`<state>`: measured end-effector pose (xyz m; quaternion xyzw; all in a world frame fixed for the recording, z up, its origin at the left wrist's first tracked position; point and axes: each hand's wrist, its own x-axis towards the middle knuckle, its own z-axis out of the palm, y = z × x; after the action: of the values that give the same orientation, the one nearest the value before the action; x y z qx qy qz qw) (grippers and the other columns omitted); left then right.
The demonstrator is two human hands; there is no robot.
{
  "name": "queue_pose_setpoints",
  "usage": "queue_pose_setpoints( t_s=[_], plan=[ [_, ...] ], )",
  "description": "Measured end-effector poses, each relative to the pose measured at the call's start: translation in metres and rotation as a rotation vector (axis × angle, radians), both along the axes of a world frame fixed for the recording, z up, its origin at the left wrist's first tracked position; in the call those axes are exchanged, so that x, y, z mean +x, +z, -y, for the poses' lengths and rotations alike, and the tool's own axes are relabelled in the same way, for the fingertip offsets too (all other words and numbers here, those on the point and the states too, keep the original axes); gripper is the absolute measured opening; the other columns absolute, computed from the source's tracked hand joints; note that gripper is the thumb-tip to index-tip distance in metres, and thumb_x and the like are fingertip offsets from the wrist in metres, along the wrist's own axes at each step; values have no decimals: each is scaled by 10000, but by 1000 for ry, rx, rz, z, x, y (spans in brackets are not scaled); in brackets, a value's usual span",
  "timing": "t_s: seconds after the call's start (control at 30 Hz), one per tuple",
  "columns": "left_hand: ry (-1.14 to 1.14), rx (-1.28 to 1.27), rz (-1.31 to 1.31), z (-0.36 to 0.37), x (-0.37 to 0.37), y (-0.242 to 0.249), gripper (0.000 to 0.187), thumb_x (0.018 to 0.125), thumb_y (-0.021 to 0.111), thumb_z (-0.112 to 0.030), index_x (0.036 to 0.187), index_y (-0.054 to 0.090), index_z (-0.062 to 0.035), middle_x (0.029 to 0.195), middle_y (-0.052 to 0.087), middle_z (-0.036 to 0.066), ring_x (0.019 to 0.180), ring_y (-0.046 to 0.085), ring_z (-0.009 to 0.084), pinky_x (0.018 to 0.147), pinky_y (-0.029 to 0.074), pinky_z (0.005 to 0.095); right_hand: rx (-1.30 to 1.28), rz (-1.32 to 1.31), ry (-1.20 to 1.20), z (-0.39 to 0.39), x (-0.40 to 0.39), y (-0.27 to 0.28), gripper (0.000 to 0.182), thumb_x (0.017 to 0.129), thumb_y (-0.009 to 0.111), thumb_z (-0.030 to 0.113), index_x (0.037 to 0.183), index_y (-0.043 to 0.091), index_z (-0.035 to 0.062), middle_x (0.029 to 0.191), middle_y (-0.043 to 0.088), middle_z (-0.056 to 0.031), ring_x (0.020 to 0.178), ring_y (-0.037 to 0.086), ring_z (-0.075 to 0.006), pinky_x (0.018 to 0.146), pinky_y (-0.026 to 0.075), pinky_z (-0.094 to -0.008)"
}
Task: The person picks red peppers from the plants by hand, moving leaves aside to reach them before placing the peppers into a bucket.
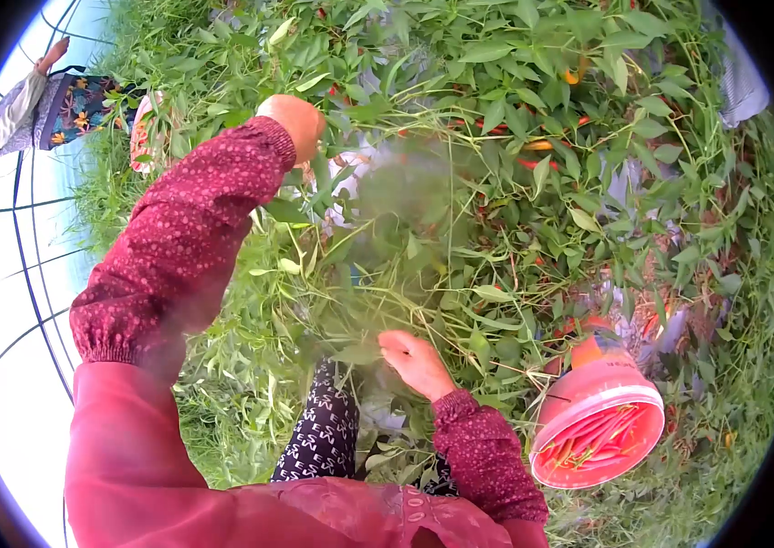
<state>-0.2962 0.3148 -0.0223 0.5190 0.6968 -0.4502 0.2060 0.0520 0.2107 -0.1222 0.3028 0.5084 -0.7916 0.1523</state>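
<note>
Head view: the left hand [294,123] reaches far into the plants [288,210], the right hand [416,361] nearer, fingers unclear on both; gentle movements should avoid tearing.

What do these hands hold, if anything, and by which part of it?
It cannot be told: the left hand mostly hides its fingers, and the right hand is among blurred leaves.

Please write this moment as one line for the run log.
left hand: at pepper plants, grip hidden | right hand: among leaves, grip unclear | pink bucket: holds red peppers
</note>
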Motion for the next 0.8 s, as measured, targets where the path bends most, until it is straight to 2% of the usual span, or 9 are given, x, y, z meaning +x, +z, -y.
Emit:
queue_pose_setpoints(
  t_s=[0.07,0.17,0.33,0.37,0.4,0.47,0.5,0.67,0.8],
  plan=[
    [-28,195,159,-21,20,-33,262,745,612,-288,858,638,-53,865,642,143,775,628,284,680,506,384,-5,-35,-28,7,-12,-14,272,860,539,126,1113,552,27,1041,622,-94,930,596,-176,794,469,-290],
    [45,299,357,-14,13,-116,236,745,604,-272,843,646,-62,846,637,161,783,627,299,686,502,398,-550,131,-318,5,-28,-15,248,896,482,97,1125,522,10,987,621,-108,851,607,-165,640,459,-234],
    [53,312,291,17,-39,-221,169,752,570,-158,847,639,-36,758,639,159,754,630,333,683,502,411,-966,-40,-617,-6,-25,-23,240,886,451,55,1104,514,-22,967,617,-143,806,624,-209,672,497,-281],
    [321,419,293,15,-41,-226,172,757,557,-136,866,632,-26,740,638,162,690,632,324,653,504,393,-984,-79,-705,-7,-31,-18,232,887,438,54,1096,508,-21,964,609,-141,830,611,-203,686,488,-278],
    [311,419,293,10,-40,-232,172,757,557,-136,866,632,-26,740,638,162,690,632,324,653,504,393,-1000,-125,-792,-9,-36,-19,225,889,425,53,1087,502,-19,961,601,-139,853,598,-198,700,478,-274],
    [1184,726,549,3,-41,-250,177,775,557,-172,844,636,-29,755,637,178,645,627,299,627,499,379,-1009,-146,-788,-10,-34,-32,225,880,424,38,1082,506,-18,961,600,-142,847,601,-213,719,482,-298],
    [636,953,469,4,-47,-259,209,787,570,-219,861,652,-42,791,641,175,672,626,276,658,493,357,-1041,-208,-803,-11,-29,-41,225,879,424,35,1082,507,-17,960,600,-143,848,600,-218,723,482,-306],
    [504,714,394,-26,-24,-254,267,799,578,-247,986,648,-70,858,653,134,799,623,272,757,477,330,-819,-218,-537,-10,-25,-65,265,876,411,16,1122,502,-23,1043,588,-126,969,570,-210,802,457,-305],
    [479,672,450,-29,-32,-281,278,832,549,-245,1041,631,-82,904,649,154,831,629,269,794,473,332,-889,-309,-533,-11,-15,-77,300,878,399,10,1164,485,-15,1088,575,-118,1023,548,-210,834,445,-309]
  ],
)
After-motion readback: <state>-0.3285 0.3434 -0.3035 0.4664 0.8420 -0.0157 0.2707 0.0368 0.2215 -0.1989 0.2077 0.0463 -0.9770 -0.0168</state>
